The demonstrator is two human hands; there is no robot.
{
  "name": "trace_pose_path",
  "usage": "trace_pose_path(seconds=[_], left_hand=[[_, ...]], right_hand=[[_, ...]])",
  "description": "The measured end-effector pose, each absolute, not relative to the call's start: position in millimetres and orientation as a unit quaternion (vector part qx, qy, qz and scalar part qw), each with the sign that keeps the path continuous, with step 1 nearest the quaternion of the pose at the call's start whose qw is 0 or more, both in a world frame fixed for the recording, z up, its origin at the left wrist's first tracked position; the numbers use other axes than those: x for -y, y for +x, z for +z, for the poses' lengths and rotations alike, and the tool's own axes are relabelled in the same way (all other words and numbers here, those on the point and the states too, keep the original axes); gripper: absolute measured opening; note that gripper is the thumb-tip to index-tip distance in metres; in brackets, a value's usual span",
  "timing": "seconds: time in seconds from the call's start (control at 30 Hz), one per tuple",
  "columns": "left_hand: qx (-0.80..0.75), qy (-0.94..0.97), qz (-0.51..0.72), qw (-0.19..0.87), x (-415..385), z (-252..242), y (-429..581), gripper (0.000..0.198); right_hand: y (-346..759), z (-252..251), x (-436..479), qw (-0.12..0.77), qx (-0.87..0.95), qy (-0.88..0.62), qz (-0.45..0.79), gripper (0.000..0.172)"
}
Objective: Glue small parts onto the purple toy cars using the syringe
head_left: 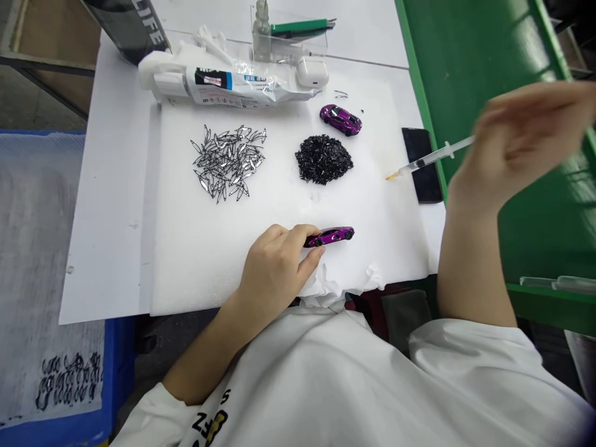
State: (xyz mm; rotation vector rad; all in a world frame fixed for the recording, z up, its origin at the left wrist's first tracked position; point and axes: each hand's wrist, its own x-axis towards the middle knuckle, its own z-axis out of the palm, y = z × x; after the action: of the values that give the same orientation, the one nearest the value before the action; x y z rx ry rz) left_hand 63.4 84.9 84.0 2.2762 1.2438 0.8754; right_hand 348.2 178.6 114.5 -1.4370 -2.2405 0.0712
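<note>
My left hand rests on the white foam sheet and pinches the rear of a small purple toy car that lies on its side. Raised off to the right and blurred by motion, my right hand holds a thin syringe whose orange tip points left and down over the sheet's right edge. A second purple toy car stands at the back of the sheet. In front of it lies a heap of small black parts, and to the left a heap of shiny clear parts.
A black phone lies at the sheet's right edge beside a green frame. At the back are a white glue tube in a bag, a white earbud case and a clear holder with a bottle. A blue crate stands at the left.
</note>
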Motion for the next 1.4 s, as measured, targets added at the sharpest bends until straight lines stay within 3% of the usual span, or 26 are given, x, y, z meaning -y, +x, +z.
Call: trace_pose_path(seconds=[0.2, 0.37, 0.8, 1.03, 1.27, 1.4], left_hand=[[-0.445, 0.815, 0.311, 0.203, -83.9, 85.2, 63.0, 0.015], [-0.448, 0.813, 0.313, 0.203, -84.4, 85.5, 62.7, 0.015], [-0.454, 0.811, 0.308, 0.205, -83.6, 85.1, 64.3, 0.015], [-0.446, 0.814, 0.318, 0.194, -84.0, 85.4, 64.1, 0.015], [-0.447, 0.812, 0.324, 0.187, -84.2, 83.2, 64.2, 0.014], [-0.45, 0.811, 0.32, 0.192, -83.3, 83.8, 64.1, 0.015]], right_hand=[[304.7, 100.8, -165.1, 0.143, 0.847, -0.513, -0.009, 0.023], [293.9, 97.8, -169.6, 0.091, 0.859, -0.503, -0.04, 0.022], [293.7, 101.0, -169.8, 0.112, 0.865, -0.482, -0.082, 0.018], [293.3, 108.1, -150.4, 0.044, 0.885, -0.455, -0.086, 0.016], [294.3, 105.3, -153.4, 0.081, 0.884, -0.458, -0.043, 0.013], [276.2, 110.1, -131.9, 0.193, 0.873, -0.435, -0.106, 0.008]])
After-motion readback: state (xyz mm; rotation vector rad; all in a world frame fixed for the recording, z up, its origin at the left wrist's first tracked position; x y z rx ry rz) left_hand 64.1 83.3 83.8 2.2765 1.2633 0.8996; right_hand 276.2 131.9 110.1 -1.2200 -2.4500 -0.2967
